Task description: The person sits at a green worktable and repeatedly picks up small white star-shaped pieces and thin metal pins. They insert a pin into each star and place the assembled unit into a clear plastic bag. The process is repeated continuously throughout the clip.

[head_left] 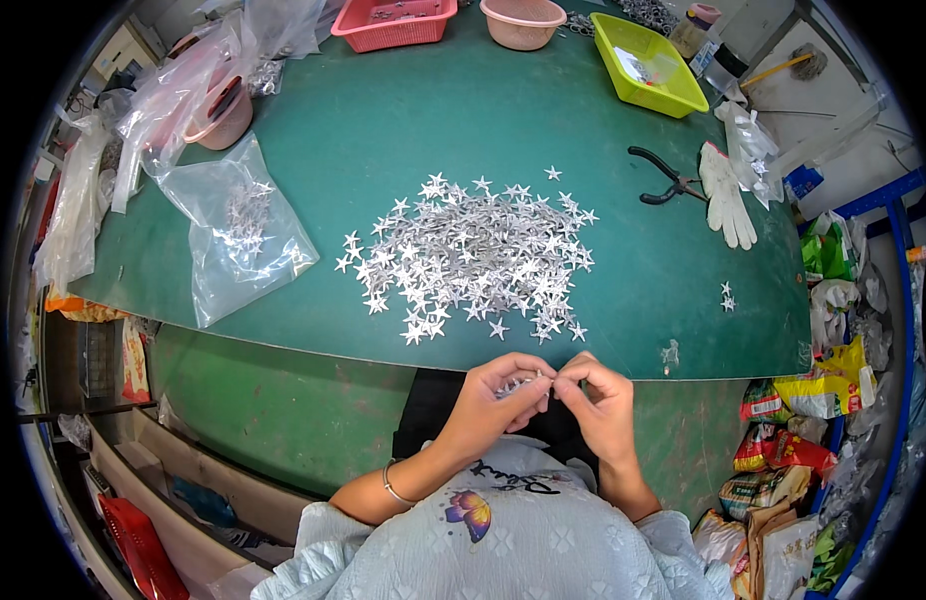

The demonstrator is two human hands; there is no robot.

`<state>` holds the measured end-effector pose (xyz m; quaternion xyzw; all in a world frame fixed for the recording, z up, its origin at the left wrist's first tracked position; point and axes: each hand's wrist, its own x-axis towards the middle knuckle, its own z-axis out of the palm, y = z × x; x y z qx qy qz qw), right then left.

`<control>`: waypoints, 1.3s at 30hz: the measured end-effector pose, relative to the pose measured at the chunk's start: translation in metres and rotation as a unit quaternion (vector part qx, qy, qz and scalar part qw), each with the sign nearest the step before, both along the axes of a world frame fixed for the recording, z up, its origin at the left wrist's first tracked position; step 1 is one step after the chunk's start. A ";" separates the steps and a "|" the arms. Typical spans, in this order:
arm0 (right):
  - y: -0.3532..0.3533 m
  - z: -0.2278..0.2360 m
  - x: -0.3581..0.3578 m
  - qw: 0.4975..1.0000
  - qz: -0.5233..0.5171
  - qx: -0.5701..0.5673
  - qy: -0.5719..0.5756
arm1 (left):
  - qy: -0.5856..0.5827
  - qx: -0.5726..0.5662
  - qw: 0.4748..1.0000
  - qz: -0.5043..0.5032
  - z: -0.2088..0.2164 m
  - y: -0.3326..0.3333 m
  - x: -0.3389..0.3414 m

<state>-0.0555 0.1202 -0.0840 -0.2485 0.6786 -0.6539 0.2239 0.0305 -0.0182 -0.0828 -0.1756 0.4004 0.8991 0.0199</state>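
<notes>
A wide pile of small silver metal stars [473,250] lies on the green tabletop [333,110]. Just off the table's front edge, above my lap, my left hand [498,395] is curled round several of these stars, some showing in its palm. My right hand [593,395] meets its fingertips, thumb and forefinger pinched together. Whatever sits in that pinch is too small to make out. Left of the pile, a clear plastic bag [248,235] lies flat with more stars inside. Several loose stars [727,297] rest at the table's right side.
Black-handled pliers [668,180] and a white glove [725,195] lie at the right. Along the back stand a red basket [395,30], a pink bowl [523,25] and a yellow-green tray [648,70]. Plastic bags crowd a pink basket [223,125] at the far left.
</notes>
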 end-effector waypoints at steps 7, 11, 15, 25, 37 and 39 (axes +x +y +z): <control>-0.001 -0.007 -0.032 0.899 -0.115 0.231 0.353 | 0.053 0.208 0.977 -0.002 -0.007 -0.011 0.001; -0.002 -0.018 -0.034 0.869 -0.130 0.240 0.412 | 0.045 0.215 0.975 0.022 -0.006 -0.008 -0.002; -0.001 -0.022 -0.036 0.873 -0.168 0.198 0.412 | 0.013 0.240 0.970 0.048 -0.007 -0.007 -0.003; -0.001 -0.010 -0.010 0.984 -0.098 -0.034 -0.145 | 0.006 0.077 0.996 0.049 -0.004 0.001 -0.006; -0.003 -0.005 0.000 0.997 -0.057 -0.048 -0.020 | 0.000 -0.078 0.996 0.042 0.009 0.001 -0.004; -0.003 -0.004 0.000 0.997 -0.060 -0.053 -0.008 | 0.009 -0.106 0.994 0.041 0.009 0.001 -0.004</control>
